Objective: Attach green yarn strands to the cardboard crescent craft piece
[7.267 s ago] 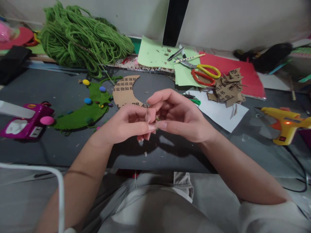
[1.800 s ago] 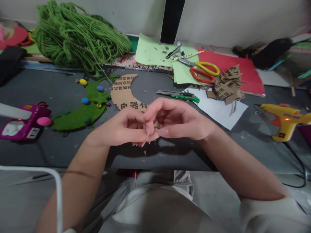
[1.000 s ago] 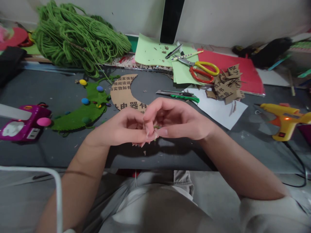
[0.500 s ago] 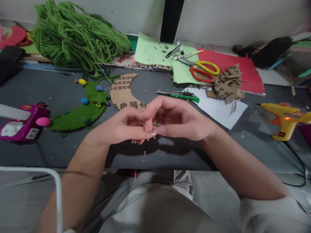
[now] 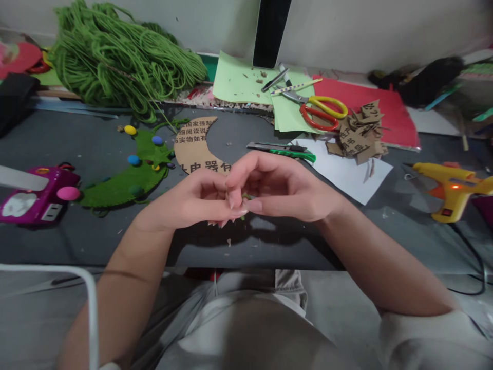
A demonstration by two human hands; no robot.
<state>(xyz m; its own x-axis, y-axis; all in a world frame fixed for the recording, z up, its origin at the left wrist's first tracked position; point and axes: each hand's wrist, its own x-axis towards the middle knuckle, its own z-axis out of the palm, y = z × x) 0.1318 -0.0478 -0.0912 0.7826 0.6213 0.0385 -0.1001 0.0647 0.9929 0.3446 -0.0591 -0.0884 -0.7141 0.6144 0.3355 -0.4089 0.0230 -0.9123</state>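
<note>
My left hand and my right hand meet above the front of the dark table, fingertips pinched together on a tiny greenish bit that is mostly hidden between them. Just behind them lies a brown cardboard crescent with printed characters. Left of it is a green yarn-covered crescent dotted with coloured pompoms. A green utility knife lies just beyond my right hand.
A big heap of green yarn fills the back left. Red-and-yellow scissors rest on green paper, with cardboard scraps beside them. A yellow glue gun lies right, a purple device left. A white cable runs at lower left.
Both hands stay pinched together on the small piece, with only slight finger shifts. Since the oldest frame they have dropped a little nearer the table's front.
</note>
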